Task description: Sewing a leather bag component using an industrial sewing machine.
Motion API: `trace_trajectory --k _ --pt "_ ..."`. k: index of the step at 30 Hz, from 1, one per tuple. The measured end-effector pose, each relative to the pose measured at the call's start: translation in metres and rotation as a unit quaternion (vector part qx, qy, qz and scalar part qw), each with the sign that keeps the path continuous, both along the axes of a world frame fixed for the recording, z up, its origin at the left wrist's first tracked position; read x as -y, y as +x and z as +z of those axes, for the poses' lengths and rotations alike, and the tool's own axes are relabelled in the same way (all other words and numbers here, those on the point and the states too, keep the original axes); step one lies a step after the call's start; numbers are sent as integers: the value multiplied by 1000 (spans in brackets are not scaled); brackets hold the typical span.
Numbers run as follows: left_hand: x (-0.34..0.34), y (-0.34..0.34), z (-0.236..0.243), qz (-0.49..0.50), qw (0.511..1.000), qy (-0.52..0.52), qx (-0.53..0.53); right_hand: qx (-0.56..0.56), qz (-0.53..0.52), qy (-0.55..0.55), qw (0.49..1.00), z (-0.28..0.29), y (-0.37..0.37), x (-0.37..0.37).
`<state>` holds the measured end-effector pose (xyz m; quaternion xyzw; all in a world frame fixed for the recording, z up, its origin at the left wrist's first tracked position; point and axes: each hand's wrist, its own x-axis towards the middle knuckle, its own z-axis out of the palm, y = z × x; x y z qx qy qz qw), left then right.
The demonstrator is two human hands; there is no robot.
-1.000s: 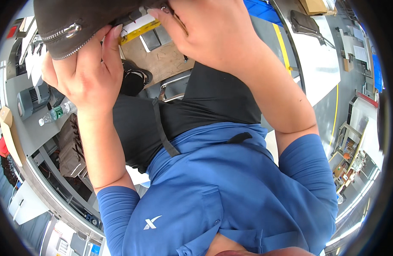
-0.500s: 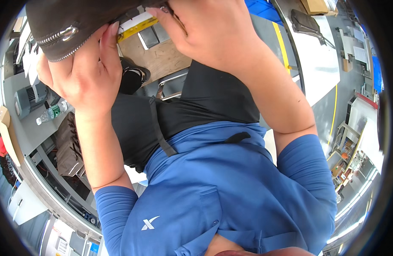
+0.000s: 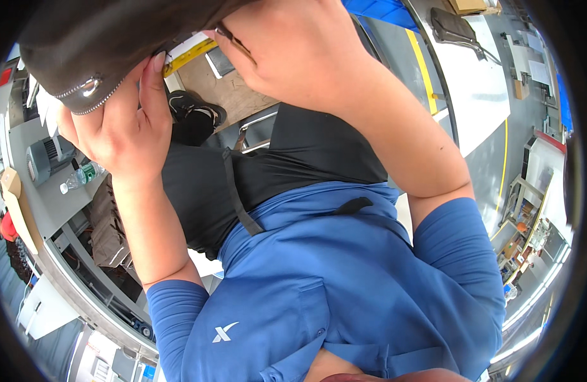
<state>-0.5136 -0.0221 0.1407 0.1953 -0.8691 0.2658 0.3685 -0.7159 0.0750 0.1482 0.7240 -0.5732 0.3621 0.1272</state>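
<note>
Both my hands are raised close to the camera, gripping a dark grey fabric piece with a metal zipper (image 3: 96,44) that fills the upper left. My left hand (image 3: 118,127) clutches its zippered edge, thumb up along the fabric. My right hand (image 3: 300,51) holds the same fabric from the right, fingers curled under it. Below them I see my own body: a blue shirt (image 3: 319,286) with sleeves pushed up, and black trousers (image 3: 287,165). One black shoe (image 3: 195,118) shows on the floor between my arms.
A grey workbench (image 3: 48,191) at left carries a clear plastic bottle (image 3: 80,177) and a small fan. A white table (image 3: 478,95) stands at right beside yellow floor lines. Shelves with small items line the far right.
My left hand and the zippered fabric have shifted slightly left and up. The right hand stays where it was, still on the fabric.
</note>
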Motion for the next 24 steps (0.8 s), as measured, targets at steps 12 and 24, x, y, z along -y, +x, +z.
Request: trace_trajectory --k 12,24 --pt "-2 6 -4 -5 1000 26 -1 -1 -25 -30 999 -11 0 -10" --pt "7 54 -3 -225 805 451 -313 497 78 23 864 -15 -51 -40"
